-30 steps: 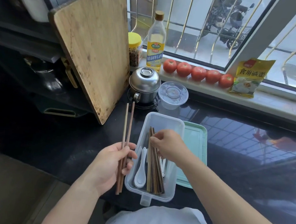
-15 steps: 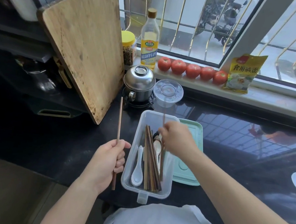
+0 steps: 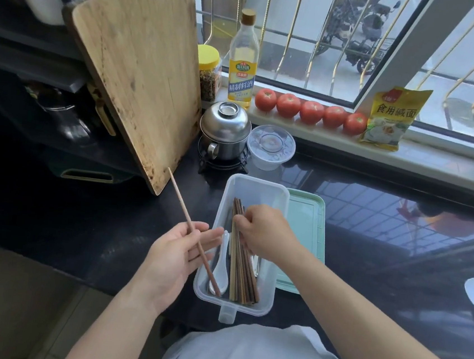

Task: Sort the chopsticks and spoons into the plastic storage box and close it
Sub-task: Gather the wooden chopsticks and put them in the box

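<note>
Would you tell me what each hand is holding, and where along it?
The left hand holds one chopstick near its middle. The right hand pinches the bundled chopsticks near their far ends, inside the storage box.

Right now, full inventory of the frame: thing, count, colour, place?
storage box: 1, clear, counter centre
chopstick bundle: several, brown, in box
spoon: 1, white, box's left side
loose chopstick: 1, brown, left hand
lid: 1, pale green, right of box
cutting board: 1, wood, leaning left
steel pot: 1, behind box
round container: 1, clear, beside pot
tomatoes: 5, red, sill
bottle: 1, yellow label, sill
jar: 1, yellow cap, sill
packet: 1, yellow, sill
left hand: holds loose chopstick
right hand: on bundle
</note>
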A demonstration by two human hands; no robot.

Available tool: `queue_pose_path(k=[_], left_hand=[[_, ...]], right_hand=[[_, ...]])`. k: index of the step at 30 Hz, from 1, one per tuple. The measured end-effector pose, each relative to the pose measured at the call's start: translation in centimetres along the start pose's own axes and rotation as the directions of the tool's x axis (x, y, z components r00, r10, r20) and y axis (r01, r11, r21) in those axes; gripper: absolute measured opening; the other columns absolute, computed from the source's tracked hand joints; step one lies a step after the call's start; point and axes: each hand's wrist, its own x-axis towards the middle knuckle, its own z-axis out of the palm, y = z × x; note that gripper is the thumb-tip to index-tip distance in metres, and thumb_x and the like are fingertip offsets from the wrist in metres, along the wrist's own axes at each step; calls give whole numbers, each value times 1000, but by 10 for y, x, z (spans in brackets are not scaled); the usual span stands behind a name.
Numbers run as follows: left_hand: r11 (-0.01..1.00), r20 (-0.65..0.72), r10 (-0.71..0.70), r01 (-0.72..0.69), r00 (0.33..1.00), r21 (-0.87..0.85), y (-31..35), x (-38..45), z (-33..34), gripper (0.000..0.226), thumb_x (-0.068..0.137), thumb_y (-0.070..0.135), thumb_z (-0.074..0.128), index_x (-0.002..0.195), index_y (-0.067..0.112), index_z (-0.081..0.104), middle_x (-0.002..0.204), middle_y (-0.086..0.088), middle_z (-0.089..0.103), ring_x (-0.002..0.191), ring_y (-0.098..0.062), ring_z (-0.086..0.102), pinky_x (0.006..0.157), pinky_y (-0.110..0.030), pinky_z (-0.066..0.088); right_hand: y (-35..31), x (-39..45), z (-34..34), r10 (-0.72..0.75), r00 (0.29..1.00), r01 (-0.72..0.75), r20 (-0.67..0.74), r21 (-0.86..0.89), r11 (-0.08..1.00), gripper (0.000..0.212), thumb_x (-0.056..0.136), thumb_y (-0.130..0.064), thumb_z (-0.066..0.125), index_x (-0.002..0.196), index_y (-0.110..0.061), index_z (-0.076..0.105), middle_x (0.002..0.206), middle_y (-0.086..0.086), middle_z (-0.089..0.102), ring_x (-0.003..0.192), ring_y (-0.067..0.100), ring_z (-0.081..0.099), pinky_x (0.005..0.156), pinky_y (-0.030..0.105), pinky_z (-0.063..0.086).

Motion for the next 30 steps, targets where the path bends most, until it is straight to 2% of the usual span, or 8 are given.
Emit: queue_pose_path(k=[4,6,9,12,15,23,26,30], left_hand=[[999,82,6,-2,997,-46,0,2,20,18,110,12,40,115,3,55,119,-11,75,109,-20,72,81,-33,56],[1000,88,-1,1,996,-2,-3,6,30,19,110,12,41,116,4,57,119,-6,76,111,-17,72,78,-28,58],[995,-21,27,-25,999,94,-6,12,31,19,108,17,49,123,14,60,121,-5,73,109,-19,73,89,-36,58],[998,-183,14,-3,983,62,-5,13,17,22,107,16,52,127,14,60,118,-11,69,107,-28,72,87,-39,59],[1000,-269,-15,20,963,15,-2,11,-2,20,105,7,50,122,9,62,117,-16,69,100,-31,71,81,-38,57],[997,-230,-18,35,973,71,1,7,-3,20,104,5,50,117,8,65,111,-16,70,94,-29,71,80,-38,57],[992,-193,-17,41,981,116,2,5,3,19,104,5,50,115,8,65,109,-16,70,91,-28,71,82,-39,58],[985,-151,-44,68,988,159,-4,4,16,21,104,4,48,110,6,68,103,-15,72,84,-25,71,79,-38,56]], right_hand=[[-21,-45,8,-141,958,71,250,270,960,35,98,-33,54,65,-26,61,62,-4,66,58,13,66,60,31,56],[-20,-54,15,-142,978,105,150,229,968,38,97,-33,55,60,-23,58,61,-2,64,57,11,61,61,32,52],[9,-40,12,66,998,-60,-25,187,980,37,96,-36,58,66,-15,59,59,0,61,57,14,59,59,33,50],[34,-31,3,188,980,-185,-62,49,982,24,97,-32,56,89,-10,59,84,11,68,76,31,66,71,41,57],[29,-38,15,142,986,-120,83,-226,967,10,98,-17,51,91,-10,51,104,18,65,89,35,62,68,33,44],[5,-29,37,33,977,61,208,-431,900,21,98,-4,45,113,0,60,114,21,66,102,38,66,71,33,41],[8,-37,31,14,988,53,152,-430,901,15,98,-6,49,106,-4,62,101,17,65,92,37,66,68,33,42],[39,-50,-10,47,986,-99,-158,-338,936,12,95,-6,47,87,-16,46,75,4,49,72,33,51,62,35,41]])
